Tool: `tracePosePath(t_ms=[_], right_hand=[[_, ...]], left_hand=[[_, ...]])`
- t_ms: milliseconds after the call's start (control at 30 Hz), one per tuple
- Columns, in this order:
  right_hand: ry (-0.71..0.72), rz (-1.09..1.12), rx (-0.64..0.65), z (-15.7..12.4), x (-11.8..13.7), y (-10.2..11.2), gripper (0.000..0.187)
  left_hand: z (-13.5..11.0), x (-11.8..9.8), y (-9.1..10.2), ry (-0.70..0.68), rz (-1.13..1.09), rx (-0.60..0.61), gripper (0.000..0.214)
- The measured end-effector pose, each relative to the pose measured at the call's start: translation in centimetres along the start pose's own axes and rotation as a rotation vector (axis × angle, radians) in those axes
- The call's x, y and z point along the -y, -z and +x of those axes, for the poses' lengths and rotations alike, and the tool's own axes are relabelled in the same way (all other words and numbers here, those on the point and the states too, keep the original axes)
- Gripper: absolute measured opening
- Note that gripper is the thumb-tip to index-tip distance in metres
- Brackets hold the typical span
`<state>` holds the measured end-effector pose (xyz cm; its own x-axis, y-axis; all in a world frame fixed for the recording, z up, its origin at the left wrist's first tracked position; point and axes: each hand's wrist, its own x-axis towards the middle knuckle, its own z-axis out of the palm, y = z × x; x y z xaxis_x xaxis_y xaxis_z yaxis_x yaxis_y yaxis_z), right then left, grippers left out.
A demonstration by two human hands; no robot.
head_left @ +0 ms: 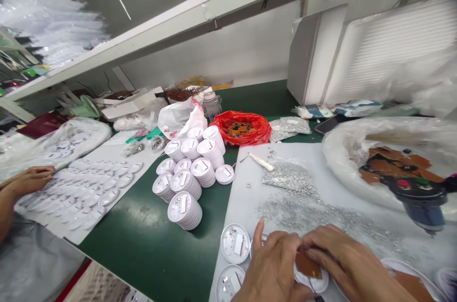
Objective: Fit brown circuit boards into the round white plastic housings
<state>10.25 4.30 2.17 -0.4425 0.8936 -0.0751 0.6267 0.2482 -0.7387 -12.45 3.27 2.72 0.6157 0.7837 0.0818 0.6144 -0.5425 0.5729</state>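
My left hand (273, 264) and my right hand (352, 264) meet at the bottom edge over a white sheet (246, 202). Together they pinch a small brown circuit board (307, 264) above a round white shell (317, 284). My left index finger points up, the other fingers are curled on the board. Two more open white shells (234, 243) (230, 283) lie just left of my left hand. A scatter of small silver screws (303, 197) covers the sheet beyond my hands.
Stacks of white round shells (189, 169) stand on the green table. A co-worker's hand (32, 179) rests at the left by rows of white shells (93, 188). A red bag (243, 127) sits behind; a clear bag of brown boards (392, 164) and an electric screwdriver (421, 197) are at right.
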Motion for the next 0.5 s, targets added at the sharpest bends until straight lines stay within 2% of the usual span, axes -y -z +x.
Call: tracePosePath(t_ms=[100,267,400,500], right_hand=[[0.013,-0.048,-0.036,0.4,0.3,-0.2,0.036],[0.011,-0.101,-0.052,1.6,0.7,-0.1,0.032],[0.011,-0.116,-0.029,2.6,1.5,0.3,0.032],[0.04,-0.094,-0.045,1.2,1.0,0.5,0.035]], left_hand=[[-0.1,0.4,-0.4,-0.036,0.052,-0.061,0.056],[-0.1,0.6,-0.9,-0.225,0.324,-0.216,0.025],[-0.1,0.6,-1.0,-0.291,0.413,-0.33,0.027],[-0.2,0.9,-1.1,-0.318,0.435,-0.379,0.031]])
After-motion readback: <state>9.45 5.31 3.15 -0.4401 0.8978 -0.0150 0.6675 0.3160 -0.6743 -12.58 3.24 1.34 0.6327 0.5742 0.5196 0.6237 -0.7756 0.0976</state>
